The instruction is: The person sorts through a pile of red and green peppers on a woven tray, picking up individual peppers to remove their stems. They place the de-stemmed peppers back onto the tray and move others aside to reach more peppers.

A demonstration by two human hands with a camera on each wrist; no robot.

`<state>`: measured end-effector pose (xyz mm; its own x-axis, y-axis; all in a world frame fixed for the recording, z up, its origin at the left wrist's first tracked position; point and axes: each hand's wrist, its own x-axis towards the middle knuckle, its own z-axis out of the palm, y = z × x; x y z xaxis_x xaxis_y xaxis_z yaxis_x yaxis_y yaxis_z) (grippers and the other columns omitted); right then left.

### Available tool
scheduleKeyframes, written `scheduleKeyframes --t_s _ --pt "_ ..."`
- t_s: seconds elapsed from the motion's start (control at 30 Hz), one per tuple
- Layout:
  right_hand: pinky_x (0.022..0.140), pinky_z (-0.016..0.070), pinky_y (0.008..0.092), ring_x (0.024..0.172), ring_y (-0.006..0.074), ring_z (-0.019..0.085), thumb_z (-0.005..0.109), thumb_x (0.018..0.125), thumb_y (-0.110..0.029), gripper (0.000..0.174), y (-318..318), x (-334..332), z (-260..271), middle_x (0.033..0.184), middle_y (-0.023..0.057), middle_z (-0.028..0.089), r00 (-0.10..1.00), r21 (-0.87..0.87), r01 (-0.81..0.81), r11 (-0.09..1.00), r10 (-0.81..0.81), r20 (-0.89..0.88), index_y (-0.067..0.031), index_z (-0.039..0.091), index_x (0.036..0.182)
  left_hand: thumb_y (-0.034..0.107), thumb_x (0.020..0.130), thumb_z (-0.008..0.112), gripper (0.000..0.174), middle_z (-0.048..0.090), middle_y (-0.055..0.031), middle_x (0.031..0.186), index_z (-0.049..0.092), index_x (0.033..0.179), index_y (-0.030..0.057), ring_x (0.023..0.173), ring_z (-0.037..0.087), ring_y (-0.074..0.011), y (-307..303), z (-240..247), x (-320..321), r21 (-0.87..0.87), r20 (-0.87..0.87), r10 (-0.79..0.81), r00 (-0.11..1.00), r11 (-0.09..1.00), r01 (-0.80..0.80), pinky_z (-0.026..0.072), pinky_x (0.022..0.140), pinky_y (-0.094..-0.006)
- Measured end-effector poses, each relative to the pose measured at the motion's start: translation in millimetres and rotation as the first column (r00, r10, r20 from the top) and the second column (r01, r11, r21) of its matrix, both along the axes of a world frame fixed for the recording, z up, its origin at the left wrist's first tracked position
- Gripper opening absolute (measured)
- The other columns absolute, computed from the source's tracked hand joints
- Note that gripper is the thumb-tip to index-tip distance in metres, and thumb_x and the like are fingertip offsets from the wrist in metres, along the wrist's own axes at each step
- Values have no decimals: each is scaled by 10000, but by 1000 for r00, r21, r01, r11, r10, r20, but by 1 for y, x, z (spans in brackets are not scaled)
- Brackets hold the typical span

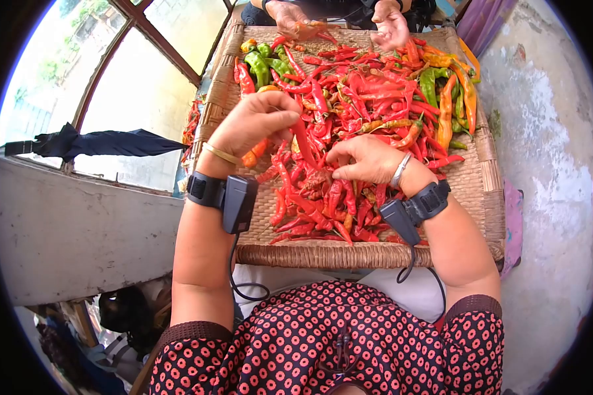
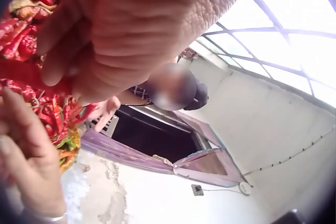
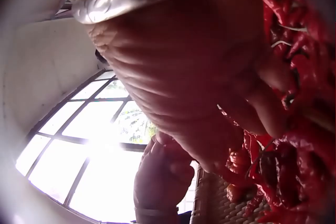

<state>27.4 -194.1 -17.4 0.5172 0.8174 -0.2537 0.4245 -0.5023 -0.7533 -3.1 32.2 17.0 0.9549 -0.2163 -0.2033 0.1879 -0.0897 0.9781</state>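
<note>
My left hand pinches a long red chili pepper between thumb and fingers, over the left side of the pile. In the left wrist view the chili pepper extends from the fingertips toward the frame's edge. My right hand is low over the heap of red chili peppers, its fingers loosely bent and parted from the thumb. In the right wrist view its fingertips come right down among glossy red chili peppers. The peppers lie on a woven tray.
Green peppers lie at the far left of the tray, yellow-orange ones at the right. Across from me, another person's hands work over the far edge. A folded dark umbrella juts in by the window. A wall stands to the right.
</note>
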Motion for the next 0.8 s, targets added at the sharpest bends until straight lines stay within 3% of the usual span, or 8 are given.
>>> scheduleKeyframes --t_s 0.17,0.23,0.3,0.37,0.43,0.47,0.6,0.8 --pt "730 457 353 822 281 583 647 658 -233 311 4 -3 -9 831 129 616 978 -163 -126 979 150 147 -65 611 917 101 830 533 123 587 -20 790 544 936 40 673 576 -73 10 -5 10 -108 63 179 982 979 -171 478 593 -188" --pt "718 457 356 810 281 584 635 653 -203 257 5 -3 -10 817 131 615 972 -206 -127 970 163 170 -59 615 864 96 837 518 310 546 -92 996 448 1128 18 841 573 -135 -2 -8 16 -433 188 329 926 874 -222 483 709 -232" --pt "713 457 357 800 282 584 619 658 -188 230 4 -4 -11 807 131 613 968 -196 -129 972 166 187 -55 611 846 103 834 525 494 442 -143 1161 299 1264 8 963 527 -179 -11 -14 20 -425 264 296 918 890 -165 452 800 -265" --pt "709 456 357 791 284 584 603 662 -172 204 1 -3 -11 798 131 611 964 -192 -130 973 169 204 -52 608 827 100 822 545 582 400 -139 1210 227 1300 0 976 508 -169 -17 -31 22 30 358 174 917 980 -197 438 813 -263" --pt "705 456 355 781 283 585 572 680 -154 178 -2 1 -10 787 134 609 983 -65 -105 992 113 145 -49 603 821 63 801 558 387 536 -68 1050 437 1158 -22 898 525 -108 -21 -47 22 442 381 -83 921 891 -102 447 765 -235" --pt "713 454 347 771 276 585 549 687 -139 170 -5 2 -6 774 128 605 982 21 -67 998 63 176 -48 602 821 51 797 547 322 562 -49 967 481 1105 -16 856 535 -96 -23 -55 20 395 264 -163 951 917 47 452 737 -234" --pt "442 417 173 491 48 510 490 808 -77 139 -11 7 8 686 19 564 836 283 348 894 -159 -525 -26 572 907 58 786 521 246 573 16 797 546 1028 19 691 541 -52 -49 -34 3 213 -10 -367 930 908 361 454 629 -213" --pt "436 405 154 515 38 526 513 801 -102 181 -13 13 3 683 0 569 743 410 461 787 -89 -663 -15 562 953 158 806 561 201 566 32 765 573 986 68 589 511 -32 -56 -38 -3 -73 -121 -410 904 912 404 430 534 -179"
